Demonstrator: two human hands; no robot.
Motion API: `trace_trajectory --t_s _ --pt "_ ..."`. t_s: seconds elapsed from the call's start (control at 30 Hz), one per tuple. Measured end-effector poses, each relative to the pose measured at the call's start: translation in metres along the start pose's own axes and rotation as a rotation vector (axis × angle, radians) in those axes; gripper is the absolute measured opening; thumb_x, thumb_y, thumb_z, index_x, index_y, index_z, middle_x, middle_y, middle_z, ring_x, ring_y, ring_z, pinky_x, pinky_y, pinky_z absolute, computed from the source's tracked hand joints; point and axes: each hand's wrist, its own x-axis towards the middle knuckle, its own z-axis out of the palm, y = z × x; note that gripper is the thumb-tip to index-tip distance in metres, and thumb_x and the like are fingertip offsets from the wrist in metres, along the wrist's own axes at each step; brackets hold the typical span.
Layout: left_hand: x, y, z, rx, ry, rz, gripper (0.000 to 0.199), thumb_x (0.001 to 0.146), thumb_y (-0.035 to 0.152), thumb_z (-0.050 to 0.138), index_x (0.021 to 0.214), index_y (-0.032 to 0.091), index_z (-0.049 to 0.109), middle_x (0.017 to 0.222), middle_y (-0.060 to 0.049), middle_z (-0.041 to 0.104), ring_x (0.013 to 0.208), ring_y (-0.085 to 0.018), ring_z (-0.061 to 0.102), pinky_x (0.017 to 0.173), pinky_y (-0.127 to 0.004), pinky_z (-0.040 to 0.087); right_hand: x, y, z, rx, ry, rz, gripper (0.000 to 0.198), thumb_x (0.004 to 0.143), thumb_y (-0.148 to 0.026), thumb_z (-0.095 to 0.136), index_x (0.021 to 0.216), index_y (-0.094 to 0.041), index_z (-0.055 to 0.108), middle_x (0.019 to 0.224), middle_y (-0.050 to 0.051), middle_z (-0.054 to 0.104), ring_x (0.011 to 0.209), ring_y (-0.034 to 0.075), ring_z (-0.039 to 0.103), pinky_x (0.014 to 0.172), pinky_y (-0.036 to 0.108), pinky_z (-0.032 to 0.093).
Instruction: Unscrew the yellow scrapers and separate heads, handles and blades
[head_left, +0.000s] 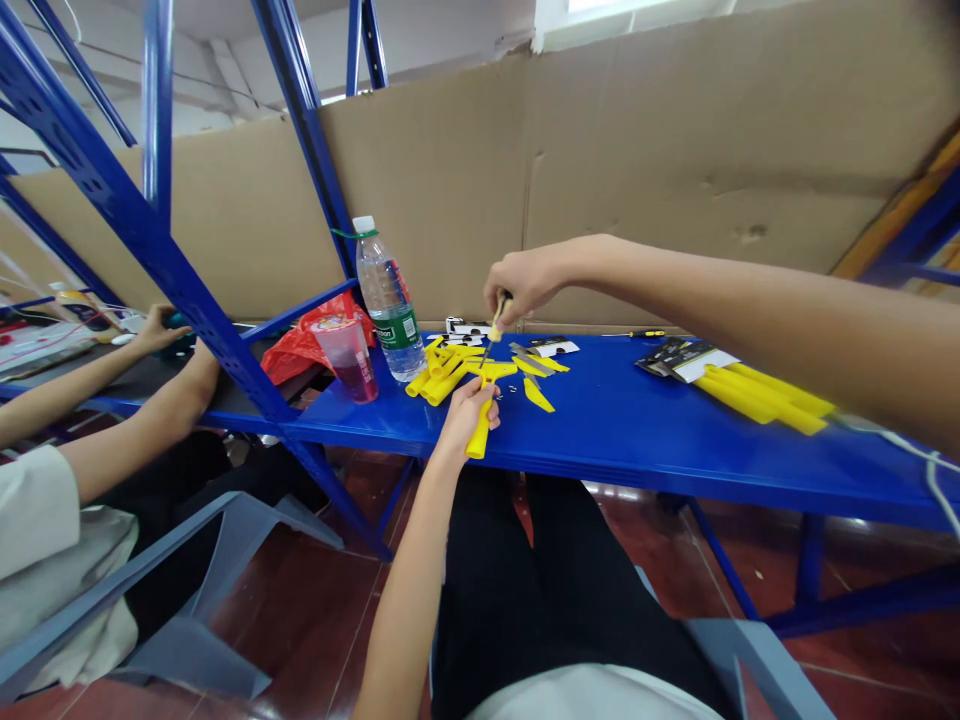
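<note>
My left hand (466, 408) is closed round the grip of a yellow plastic handle (478, 440) with a wide T-shaped head, held over the front part of the blue bench. From above, my right hand (517, 282) grips a screwdriver (496, 328) whose shaft points down at the handle's head. Whether its tip sits in a screw is too small to tell. Left of my left hand lies a pile of yellow handles (442, 380). To the right are grey blades with yellow parts (538, 394) and a few tiny metal pieces (513, 389).
A water bottle (390, 305) and a pink cup (349, 360) stand left of the pile, near a red bag (300, 345). Packaged yellow handles (757, 390) and another screwdriver (637, 334) lie rightward on the blue bench (600, 430). A co-worker's arms (142, 410) are left, beyond a blue post.
</note>
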Motion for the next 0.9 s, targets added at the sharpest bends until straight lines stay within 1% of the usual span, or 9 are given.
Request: trace_trajectory --t_s 0.1,0.2,0.3,0.37,0.47,0.6,0.67,0.73,0.9 --pt "0.001 0.000 0.000 0.014 -0.018 0.009 0.035 0.080 0.034 0.089 0.092 0.017 0.060 0.098 -0.003 0.063 0.053 -0.006 0.048 0.045 -0.025 0.038 -0.021 0.013 0.011 0.116 -0.145 0.132 0.062 0.065 -0.075 0.100 0.070 -0.019 0.074 0.062 -0.004 0.063 0.058 0.014 0.062 0.063 0.032 0.048" --pt "0.002 -0.002 -0.001 0.015 -0.008 0.024 0.041 0.077 0.037 0.093 0.093 0.017 0.061 0.099 -0.003 0.065 0.053 -0.005 0.050 0.045 -0.024 0.039 -0.054 0.013 0.036 0.275 -0.088 0.213 0.054 0.076 -0.070 0.094 0.073 -0.021 0.071 0.064 -0.001 0.065 0.054 0.014 0.057 0.053 0.031 0.041" --pt "0.002 -0.006 -0.002 0.012 0.032 0.043 0.048 0.075 0.041 0.096 0.098 0.018 0.061 0.099 -0.004 0.068 0.053 -0.006 0.051 0.044 -0.023 0.039 -0.082 0.009 0.078 0.583 0.218 0.344 0.050 0.094 -0.069 0.077 0.080 -0.023 0.062 0.062 0.000 0.060 0.053 0.014 0.049 0.053 0.032 0.037" --pt "0.004 -0.008 -0.003 0.030 0.058 0.047 0.052 0.075 0.043 0.098 0.103 0.018 0.062 0.101 -0.005 0.071 0.054 -0.007 0.052 0.044 -0.023 0.039 -0.091 0.011 0.111 0.777 0.441 0.458 0.051 0.091 -0.072 0.075 0.083 -0.025 0.056 0.060 -0.003 0.052 0.053 0.014 0.046 0.054 0.032 0.038" --pt "0.013 -0.005 -0.005 0.134 0.095 0.067 0.053 0.079 0.045 0.096 0.113 0.019 0.064 0.107 -0.009 0.074 0.056 -0.010 0.057 0.044 -0.024 0.040 -0.095 0.021 0.158 0.916 0.566 0.546 0.056 0.085 -0.078 0.074 0.083 -0.027 0.051 0.058 -0.004 0.048 0.053 0.015 0.043 0.054 0.033 0.037" --pt "0.030 0.014 -0.006 0.587 0.197 0.215 0.043 0.090 0.038 0.088 0.124 0.021 0.069 0.122 -0.014 0.075 0.067 -0.016 0.066 0.055 -0.027 0.050 -0.099 0.041 0.195 0.862 0.674 0.602 0.054 0.085 -0.076 0.071 0.084 -0.026 0.052 0.063 -0.001 0.054 0.056 0.017 0.047 0.055 0.033 0.036" --pt "0.035 0.024 -0.005 0.949 0.232 0.336 0.037 0.093 0.027 0.083 0.128 0.020 0.072 0.133 -0.018 0.074 0.102 -0.029 0.075 0.081 -0.036 0.061 -0.102 0.049 0.201 0.799 0.690 0.612 0.050 0.088 -0.073 0.068 0.084 -0.026 0.053 0.067 0.001 0.057 0.060 0.019 0.050 0.057 0.034 0.035" --pt "0.035 0.030 -0.001 1.360 0.200 0.353 0.038 0.099 0.021 0.073 0.137 0.021 0.073 0.141 -0.019 0.072 0.125 -0.038 0.071 0.101 -0.046 0.058 -0.104 0.053 0.203 0.760 0.696 0.599 0.047 0.089 -0.070 0.067 0.083 -0.026 0.053 0.071 0.003 0.058 0.065 0.019 0.050 0.059 0.034 0.034" --pt "0.024 0.034 0.012 2.012 0.079 0.229 0.049 0.108 0.021 0.053 0.156 0.023 0.065 0.149 -0.022 0.065 0.120 -0.041 0.072 0.097 -0.051 0.056 -0.101 0.046 0.196 0.732 0.700 0.522 0.044 0.084 -0.065 0.070 0.076 -0.024 0.054 0.072 0.002 0.057 0.072 0.019 0.048 0.064 0.034 0.032"
